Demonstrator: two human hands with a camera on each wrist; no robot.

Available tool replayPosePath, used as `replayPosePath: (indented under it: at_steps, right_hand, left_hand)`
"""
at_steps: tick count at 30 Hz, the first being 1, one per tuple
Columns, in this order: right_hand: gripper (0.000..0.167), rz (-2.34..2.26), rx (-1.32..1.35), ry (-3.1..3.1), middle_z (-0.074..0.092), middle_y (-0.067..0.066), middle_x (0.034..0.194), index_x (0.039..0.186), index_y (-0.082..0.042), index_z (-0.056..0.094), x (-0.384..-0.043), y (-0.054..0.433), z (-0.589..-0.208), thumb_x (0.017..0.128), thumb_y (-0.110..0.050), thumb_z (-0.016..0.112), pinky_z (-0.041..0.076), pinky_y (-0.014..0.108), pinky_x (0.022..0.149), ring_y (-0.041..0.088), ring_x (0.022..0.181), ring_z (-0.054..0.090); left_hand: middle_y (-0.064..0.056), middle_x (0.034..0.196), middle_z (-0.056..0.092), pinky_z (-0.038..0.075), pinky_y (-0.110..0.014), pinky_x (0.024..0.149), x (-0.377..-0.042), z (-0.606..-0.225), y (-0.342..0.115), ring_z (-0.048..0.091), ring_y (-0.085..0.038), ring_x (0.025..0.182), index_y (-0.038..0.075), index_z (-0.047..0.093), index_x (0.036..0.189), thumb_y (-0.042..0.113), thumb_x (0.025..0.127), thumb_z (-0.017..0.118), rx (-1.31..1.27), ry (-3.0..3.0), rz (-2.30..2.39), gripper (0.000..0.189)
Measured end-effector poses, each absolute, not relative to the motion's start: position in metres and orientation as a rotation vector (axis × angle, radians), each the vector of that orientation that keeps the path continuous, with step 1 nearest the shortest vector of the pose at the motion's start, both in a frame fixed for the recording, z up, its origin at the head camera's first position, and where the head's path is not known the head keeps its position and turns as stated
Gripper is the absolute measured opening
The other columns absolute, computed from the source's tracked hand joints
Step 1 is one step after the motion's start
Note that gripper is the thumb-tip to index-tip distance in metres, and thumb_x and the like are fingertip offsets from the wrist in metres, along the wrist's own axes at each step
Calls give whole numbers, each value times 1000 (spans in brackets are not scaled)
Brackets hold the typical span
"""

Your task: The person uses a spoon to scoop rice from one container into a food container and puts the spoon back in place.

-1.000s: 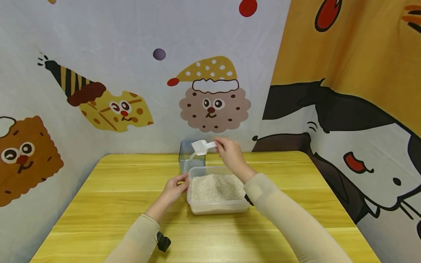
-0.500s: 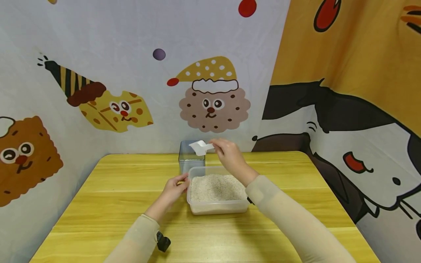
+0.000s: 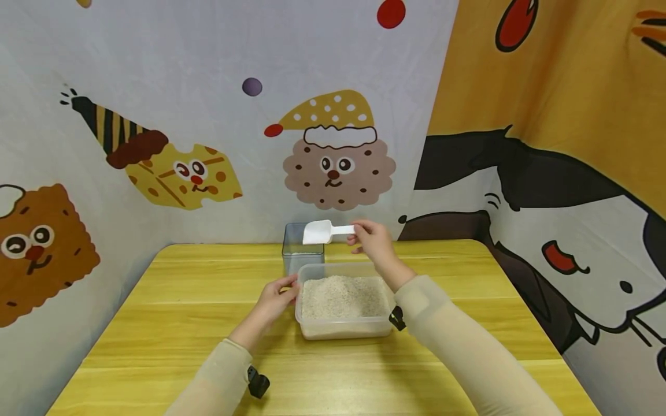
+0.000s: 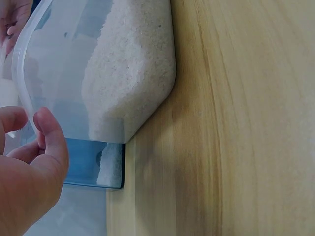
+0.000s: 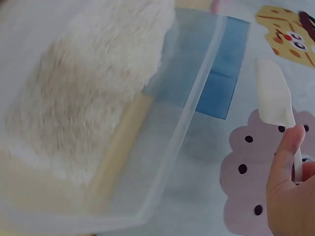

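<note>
My right hand (image 3: 376,241) grips the handle of a white scoop (image 3: 317,232). The scoop hangs level above a blue-tinted clear container (image 3: 304,263), and in the right wrist view no rice shows on its blade (image 5: 273,93). A translucent plastic tub (image 3: 346,329) stands in front of that container, holding a heap of white rice (image 3: 343,296). At the tub's left rim my left hand (image 3: 273,299) pinches the edge between thumb and curled fingers. Through the blue container's wall, a smaller amount of rice (image 4: 111,164) shows at the bottom in the left wrist view.
Both containers stand on a yellow wood-grain table (image 3: 198,300), the blue one close to its back edge. A cartoon-printed cloth (image 3: 208,58) hangs right behind the table and along the right side. Black wrist cameras (image 3: 257,382) sit on both sleeves.
A second ago rice was pouring from the tilted scoop into the blue container; the stream has stopped. My right hand has shifted slightly right and levelled the scoop. The left hand stays put.
</note>
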State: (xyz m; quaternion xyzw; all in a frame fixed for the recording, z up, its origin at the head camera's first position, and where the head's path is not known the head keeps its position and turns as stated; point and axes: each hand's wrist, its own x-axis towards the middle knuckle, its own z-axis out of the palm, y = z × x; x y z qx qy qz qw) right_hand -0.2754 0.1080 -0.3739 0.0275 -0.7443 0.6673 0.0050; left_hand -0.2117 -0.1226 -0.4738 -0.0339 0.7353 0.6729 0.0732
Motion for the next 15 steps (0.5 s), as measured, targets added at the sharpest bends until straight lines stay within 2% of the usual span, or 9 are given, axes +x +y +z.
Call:
replayPosePath:
  at_steps: [4,10,15]
  right_hand:
    - [32,2296,-99,-2254,64,6,77,124,8,55,-276,113,-374,100,-11,46,54,24,57,11,66,63]
    - [31,2357,-201,-2245,64,2,75,123,5,57,-277,119,-376,100,-13,47,55,23,60,10,66,64]
    - [33,2341,-205,-2240,64,0,74,125,5,56,-273,127,-376,100,-13,48,54,22,59,9,65,63]
  left_hand:
    - [-11,108,50,51,-24,77,-213,-476,-123,57,-17,96,-7,47,135,4,94,54,-78,2210,2029,42]
    - [-12,108,50,52,-25,78,-215,-478,-123,57,-21,98,-7,47,134,2,94,53,-82,2207,2037,42]
    - [-16,114,51,51,-25,79,-214,-477,-121,57,-22,100,-6,47,135,3,95,53,-92,2208,2030,41]
